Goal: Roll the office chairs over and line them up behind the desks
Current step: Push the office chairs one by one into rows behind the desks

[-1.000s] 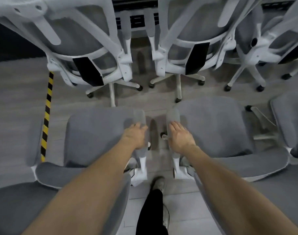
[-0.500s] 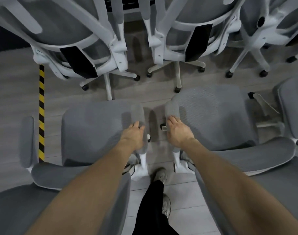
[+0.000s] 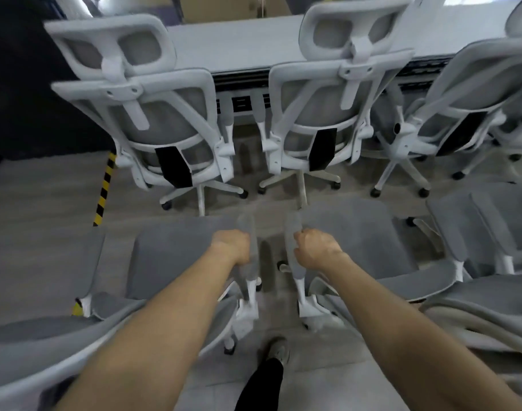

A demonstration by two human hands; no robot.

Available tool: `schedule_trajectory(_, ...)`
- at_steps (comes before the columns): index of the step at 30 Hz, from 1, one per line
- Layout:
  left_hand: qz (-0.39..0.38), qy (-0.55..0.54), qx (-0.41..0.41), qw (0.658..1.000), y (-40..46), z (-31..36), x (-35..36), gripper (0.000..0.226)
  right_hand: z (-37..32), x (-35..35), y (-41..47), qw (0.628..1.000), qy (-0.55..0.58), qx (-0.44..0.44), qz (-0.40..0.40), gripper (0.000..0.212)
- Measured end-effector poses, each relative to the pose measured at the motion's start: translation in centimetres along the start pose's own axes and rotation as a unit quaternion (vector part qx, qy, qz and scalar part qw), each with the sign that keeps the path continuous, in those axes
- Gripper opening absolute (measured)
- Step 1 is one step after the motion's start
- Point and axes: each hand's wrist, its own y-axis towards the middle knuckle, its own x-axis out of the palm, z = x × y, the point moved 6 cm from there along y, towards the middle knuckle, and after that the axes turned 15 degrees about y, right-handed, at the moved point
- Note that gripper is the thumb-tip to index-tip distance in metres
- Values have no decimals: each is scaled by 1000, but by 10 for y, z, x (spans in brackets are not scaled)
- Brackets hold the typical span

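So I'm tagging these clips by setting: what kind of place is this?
Most likely an office. Matching grey mesh office chairs stand in a row at a long white desk, and yellow-black hazard tape runs along the grey floor.

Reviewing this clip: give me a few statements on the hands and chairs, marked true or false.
1. The left hand grips an armrest of the near left chair. True.
2. The right hand hangs free. False: its grip is on the armrest of the near right chair.
3. Chairs already stand at the desk with their backs toward the camera. True.
4. The striped floor tape is red and white. False: yellow and black.
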Motion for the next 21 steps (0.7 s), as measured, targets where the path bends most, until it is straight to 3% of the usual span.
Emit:
schedule_trajectory(4, 74, 3, -42, 996, -90, -32, -38, 41, -32, -14, -69, 999, 1, -9, 48, 30)
schedule_trajectory(7, 130, -7, -89, 987, -171, -64, -56, 45, -75, -9, -124, 994, 46, -66, 73, 36)
schedule_trajectory(11, 163, -35, -148, 975, -266, -118, -47, 51, -146, 20, -188, 966, 161, -188, 70, 66)
schedule_trajectory(14, 145, -102, -143, 974, -320, -145, -27, 77, -194, 45, -213, 954, 164, -237, 82, 94)
schedule_trajectory(18, 88, -131, -113, 981, -365, -167, 20, 122, -230, 68, -209, 968, 65, -213, 117, 103)
schedule_trajectory(19, 84, -110, -115, 984, -369, -171, 35, 122, -235, 74, -205, 971, 43, -195, 128, 103)
schedule_trajectory(21, 122, -48, -132, 982, -369, -179, 54, 95, -246, 83, -203, 975, 24, -160, 155, 98)
